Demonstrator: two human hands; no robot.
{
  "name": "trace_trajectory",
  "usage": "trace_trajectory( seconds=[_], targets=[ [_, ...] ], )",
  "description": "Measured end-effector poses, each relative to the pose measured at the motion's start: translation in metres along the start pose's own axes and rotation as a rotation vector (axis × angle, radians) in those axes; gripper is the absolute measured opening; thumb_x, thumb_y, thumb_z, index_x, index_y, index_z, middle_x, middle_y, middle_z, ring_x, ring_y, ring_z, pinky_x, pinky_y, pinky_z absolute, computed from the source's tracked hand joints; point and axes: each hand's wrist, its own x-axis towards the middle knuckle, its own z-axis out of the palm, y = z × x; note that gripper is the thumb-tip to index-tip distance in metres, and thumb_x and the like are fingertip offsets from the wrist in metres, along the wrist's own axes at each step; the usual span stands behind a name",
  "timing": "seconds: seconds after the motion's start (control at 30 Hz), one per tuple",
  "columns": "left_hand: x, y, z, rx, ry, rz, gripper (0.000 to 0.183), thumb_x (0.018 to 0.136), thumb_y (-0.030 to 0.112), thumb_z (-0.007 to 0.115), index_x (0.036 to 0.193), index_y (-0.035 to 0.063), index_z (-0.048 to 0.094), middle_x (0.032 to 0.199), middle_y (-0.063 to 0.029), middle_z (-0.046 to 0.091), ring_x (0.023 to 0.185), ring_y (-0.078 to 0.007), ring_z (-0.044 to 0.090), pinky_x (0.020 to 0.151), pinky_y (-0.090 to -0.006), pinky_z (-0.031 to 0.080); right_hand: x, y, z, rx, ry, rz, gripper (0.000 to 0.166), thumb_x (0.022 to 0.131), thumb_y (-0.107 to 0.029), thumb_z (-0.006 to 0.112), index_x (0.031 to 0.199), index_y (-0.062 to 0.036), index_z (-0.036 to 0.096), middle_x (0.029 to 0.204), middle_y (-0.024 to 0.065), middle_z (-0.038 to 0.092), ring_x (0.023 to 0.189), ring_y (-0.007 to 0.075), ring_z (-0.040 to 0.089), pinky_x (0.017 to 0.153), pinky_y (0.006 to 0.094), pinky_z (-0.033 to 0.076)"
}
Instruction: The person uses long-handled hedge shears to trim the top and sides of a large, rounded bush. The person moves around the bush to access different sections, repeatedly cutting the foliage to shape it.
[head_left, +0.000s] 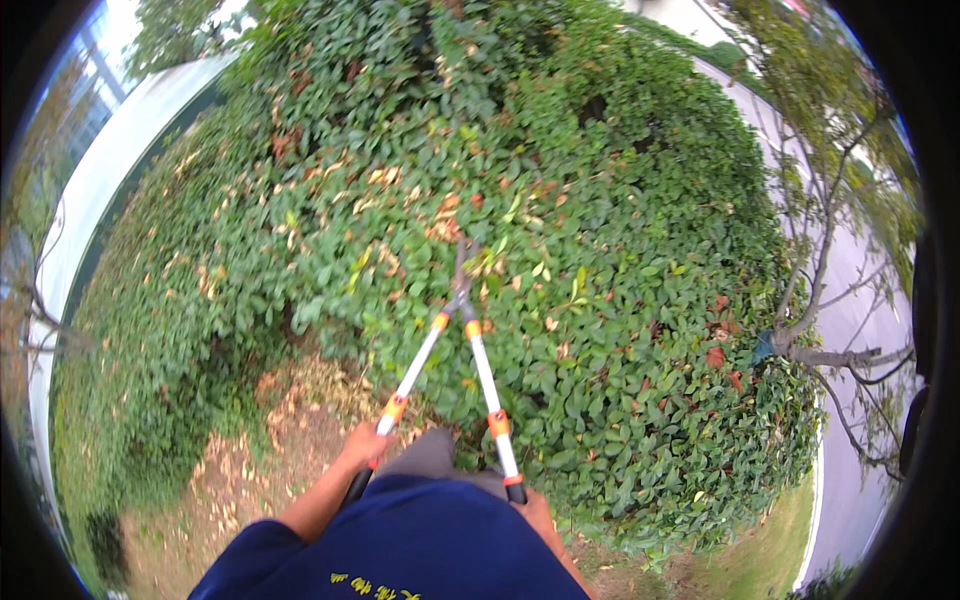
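My left hand (367, 444) grips one handle of a pair of long-handled hedge shears (461, 289), on the white tube just above its black grip. The other handle's black grip is in my right hand (536, 511), partly hidden by my dark blue shirt. Both handles are white with orange collars and spread apart toward me. The blades reach forward over the leafy green hedge (600, 247), their tips close to a patch of dry brown leaves (446, 221). Beside the blades lies a yellow-green leafy sprig (491, 257).
Bare soil with fallen dry leaves (247, 472) lies at front left. A bare-branched tree (814, 330) leans beside the hedge on the right, with a paved road (847, 420) beyond. A pale wall or panel (120, 142) curves along the left. Grass (772, 532) borders the road.
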Motion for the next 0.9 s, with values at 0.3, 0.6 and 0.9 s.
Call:
trace_trajectory(
  seconds=[0.3,0.6,0.9],
  targets=[
    [-0.033,0.094,0.048,0.082,-0.178,0.071,0.032,0.083,0.030,0.066,0.097,0.0013,0.067,0.062,-0.0073,0.066,0.048,-0.0184,0.063,0.048,-0.0323,0.053,-0.035,0.013,-0.044,0.175,0.153,0.059,0.029,0.077,-0.019,0.075,0.093,0.0024,0.063,0.073,0.0082,0.063,0.065,0.0154,0.057,0.064,0.0341,0.049],
    [-0.025,0.100,0.067,0.133,-0.187,0.153,0.033,0.085,0.030,0.066,0.102,0.0019,0.065,0.068,-0.0089,0.068,0.050,-0.0181,0.064,0.050,-0.0332,0.052,-0.052,0.023,-0.065,0.160,0.209,0.090,0.026,0.075,-0.015,0.073,0.091,0.0023,0.062,0.070,0.0089,0.062,0.060,0.0152,0.056,0.059,0.0337,0.047],
    [0.049,0.154,0.073,0.183,-0.228,0.252,0.037,0.086,0.035,0.069,0.101,0.0017,0.064,0.064,-0.0069,0.065,0.046,-0.0177,0.061,0.047,-0.0325,0.051,0.005,0.031,-0.048,0.259,0.372,0.001,0.028,0.074,-0.017,0.072,0.092,0.0034,0.064,0.070,0.0101,0.062,0.063,0.0192,0.059,0.062,0.0356,0.048]
  ],
)
